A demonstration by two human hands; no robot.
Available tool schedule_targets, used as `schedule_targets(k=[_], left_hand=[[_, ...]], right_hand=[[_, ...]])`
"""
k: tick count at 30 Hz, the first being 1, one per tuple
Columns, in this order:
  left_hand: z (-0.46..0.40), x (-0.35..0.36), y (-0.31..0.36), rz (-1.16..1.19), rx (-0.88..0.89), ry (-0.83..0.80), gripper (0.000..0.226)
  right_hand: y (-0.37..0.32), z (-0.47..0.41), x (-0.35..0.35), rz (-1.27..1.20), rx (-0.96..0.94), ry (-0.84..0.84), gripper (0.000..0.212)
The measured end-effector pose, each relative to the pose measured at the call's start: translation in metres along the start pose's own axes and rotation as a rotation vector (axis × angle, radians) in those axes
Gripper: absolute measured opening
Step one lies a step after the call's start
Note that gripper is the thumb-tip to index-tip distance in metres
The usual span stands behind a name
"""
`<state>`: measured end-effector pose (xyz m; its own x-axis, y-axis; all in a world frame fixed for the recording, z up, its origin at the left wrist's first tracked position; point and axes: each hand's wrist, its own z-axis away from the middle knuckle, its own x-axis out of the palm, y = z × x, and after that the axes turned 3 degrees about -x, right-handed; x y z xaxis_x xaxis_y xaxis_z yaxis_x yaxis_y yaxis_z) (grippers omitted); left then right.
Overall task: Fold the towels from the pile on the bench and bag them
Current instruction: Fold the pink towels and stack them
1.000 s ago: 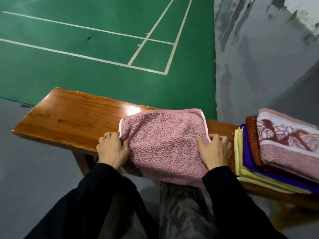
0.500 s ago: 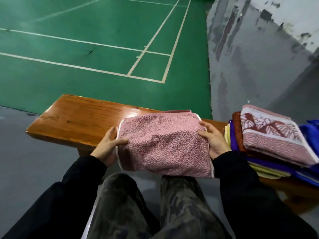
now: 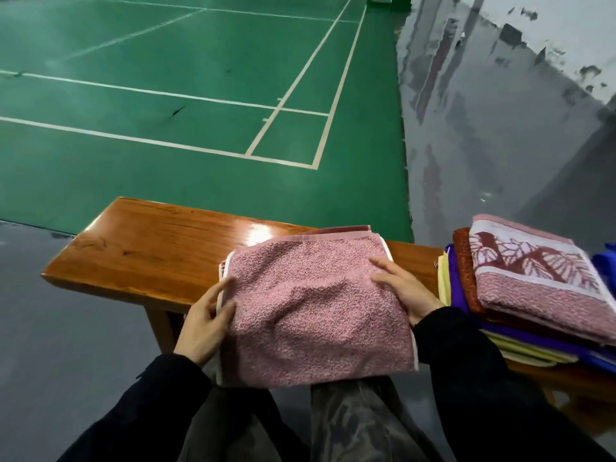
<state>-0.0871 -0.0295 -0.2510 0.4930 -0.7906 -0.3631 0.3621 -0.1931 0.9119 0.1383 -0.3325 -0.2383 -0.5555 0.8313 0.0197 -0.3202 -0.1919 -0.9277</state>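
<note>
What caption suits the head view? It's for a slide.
Both hands, left and right, grip a folded pink towel at a wooden bench beside stacked towels.

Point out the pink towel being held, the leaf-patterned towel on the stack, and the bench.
pink towel (image 3: 316,315), head view, middle of its top face.
leaf-patterned towel (image 3: 533,268), head view, on the patterned band.
bench (image 3: 150,241), head view, bare wooden top left of the towel.
</note>
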Motion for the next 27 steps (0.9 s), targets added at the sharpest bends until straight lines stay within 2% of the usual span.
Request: schedule_targets(k=[2, 4, 6, 8, 10, 11, 13, 15, 17, 19, 22, 24, 27], left_hand=[[-0.002, -0.001, 0.011, 0.004, 0.04, -0.067, 0.026], [0.001, 0.001, 0.013, -0.006, 0.032, -0.168, 0.019], [0.007, -0.001, 0.018, 0.072, 0.029, -0.154, 0.024], [0.007, -0.008, 0.033, 0.249, 0.011, -0.098, 0.029], [0.001, -0.02, 0.044, 0.36, -0.007, -0.092, 0.033], [-0.003, -0.027, 0.048, 0.341, 0.017, -0.095, 0.036], [-0.005, -0.042, 0.058, 0.214, 0.094, -0.09, 0.037], [-0.009, -0.058, 0.067, -0.009, 0.197, -0.077, 0.035], [-0.018, -0.071, 0.08, -0.264, 0.326, 0.01, 0.026], [-0.028, -0.078, 0.099, -0.411, 0.434, 0.142, 0.016], [-0.039, -0.081, 0.13, -0.443, 0.576, 0.349, 0.019], [-0.036, -0.086, 0.149, -0.425, 0.696, 0.47, 0.017], [-0.015, -0.084, 0.152, -0.433, 0.861, 0.528, 0.017]], right_hand=[[-0.007, -0.002, 0.0, 0.104, -0.02, -0.055, 0.041], [-0.006, 0.004, 0.002, 0.122, -0.055, -0.041, 0.032], [-0.01, 0.012, 0.005, 0.0, -0.112, 0.065, 0.022], [-0.027, 0.021, 0.007, -0.162, -0.163, 0.129, 0.018], [-0.047, 0.03, 0.009, -0.245, -0.218, 0.082, 0.028], [-0.055, 0.034, 0.009, -0.243, -0.239, 0.039, 0.038], [-0.066, 0.041, 0.013, -0.051, -0.279, 0.014, 0.056], [-0.077, 0.042, 0.018, 0.359, -0.357, 0.133, 0.052], [-0.089, 0.038, 0.022, 0.642, -0.478, 0.283, 0.031], [-0.104, 0.034, 0.027, 0.729, -0.581, 0.418, 0.02], [-0.128, 0.03, 0.035, 0.679, -0.692, 0.612, 0.019], [-0.145, 0.037, 0.04, 0.593, -0.773, 0.681, 0.022], [-0.144, 0.06, 0.046, 0.526, -0.792, 0.732, 0.027]])
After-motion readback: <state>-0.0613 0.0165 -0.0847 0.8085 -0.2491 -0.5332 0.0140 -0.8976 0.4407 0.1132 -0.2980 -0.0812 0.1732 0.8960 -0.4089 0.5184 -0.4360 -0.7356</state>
